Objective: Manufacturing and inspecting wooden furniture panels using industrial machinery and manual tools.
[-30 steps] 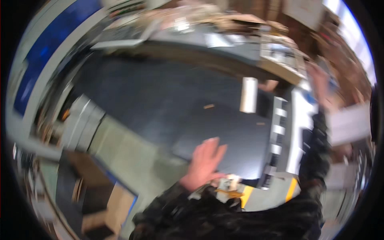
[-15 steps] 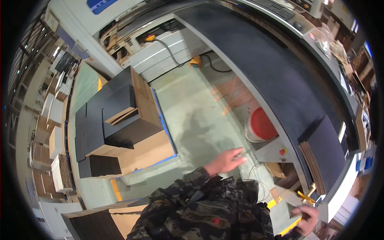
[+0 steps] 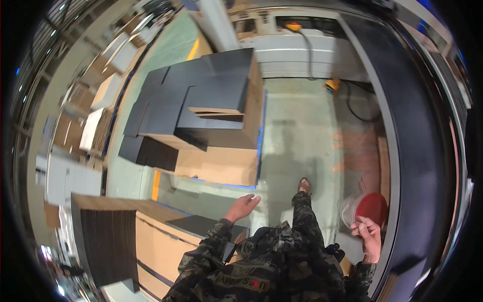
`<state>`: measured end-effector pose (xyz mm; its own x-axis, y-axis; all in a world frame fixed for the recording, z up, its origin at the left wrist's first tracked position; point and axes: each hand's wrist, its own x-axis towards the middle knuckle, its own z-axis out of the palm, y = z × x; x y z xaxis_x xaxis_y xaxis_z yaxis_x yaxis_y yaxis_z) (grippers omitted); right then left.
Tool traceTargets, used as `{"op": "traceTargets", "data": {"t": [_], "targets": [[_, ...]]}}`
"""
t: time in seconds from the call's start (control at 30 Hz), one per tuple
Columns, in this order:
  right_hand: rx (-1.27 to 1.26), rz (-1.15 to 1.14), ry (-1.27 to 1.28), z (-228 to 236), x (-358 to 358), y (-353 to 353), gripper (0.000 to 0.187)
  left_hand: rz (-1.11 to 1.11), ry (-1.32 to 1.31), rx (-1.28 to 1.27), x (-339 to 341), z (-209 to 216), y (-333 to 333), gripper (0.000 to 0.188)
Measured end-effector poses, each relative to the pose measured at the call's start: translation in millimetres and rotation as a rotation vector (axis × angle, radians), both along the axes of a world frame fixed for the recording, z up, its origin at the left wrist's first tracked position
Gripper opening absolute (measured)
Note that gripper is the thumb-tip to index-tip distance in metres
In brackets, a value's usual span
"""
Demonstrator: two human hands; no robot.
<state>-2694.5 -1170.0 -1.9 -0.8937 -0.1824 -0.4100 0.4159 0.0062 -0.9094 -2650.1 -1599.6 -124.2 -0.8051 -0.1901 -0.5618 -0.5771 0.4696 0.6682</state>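
My left hand (image 3: 244, 207) hangs in the air over the floor, fingers loosely stretched out and nothing in them. It is nearest to the bare wooden base board (image 3: 221, 163) under a stack of dark panels (image 3: 176, 100). My right hand (image 3: 368, 234) is held out at the right, its fingers loosely bent and apart, with nothing seen in them. Beyond it a white bucket with a red lid (image 3: 373, 207) stands beside the long black-topped bench (image 3: 402, 126); the hand overlaps the bucket in view, and I cannot tell that they touch.
Another stack of dark-edged boards (image 3: 103, 241) stands at lower left. On the green floor (image 3: 297, 131) a yellow foot pedal (image 3: 332, 85) lies with its black cable. White and brown board stacks (image 3: 95, 131) line the far left. My foot (image 3: 304, 185) is stepping forward.
My view has turned right and moved forward, so the panel stack and bench sit differently. Both hands have swung, the right now in front of the bucket. One foot has come into view.
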Motion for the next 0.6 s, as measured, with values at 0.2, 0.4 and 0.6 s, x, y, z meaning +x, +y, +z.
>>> {"op": "traceTargets", "data": {"t": [0.2,0.4,0.6], "targets": [[-0.027,0.209,-0.036,-50,-157,-24,0.033,0.497,-0.030,0.281,-7,-11,-15,0.066],[0.088,0.343,-0.060,-75,-295,-60,0.035,0.663,-0.114,0.397,-38,17,-26,0.069],[0.095,0.364,-0.196,-85,-350,-98,0.028,1.006,0.114,0.526,-91,-31,-100,0.060]]}}
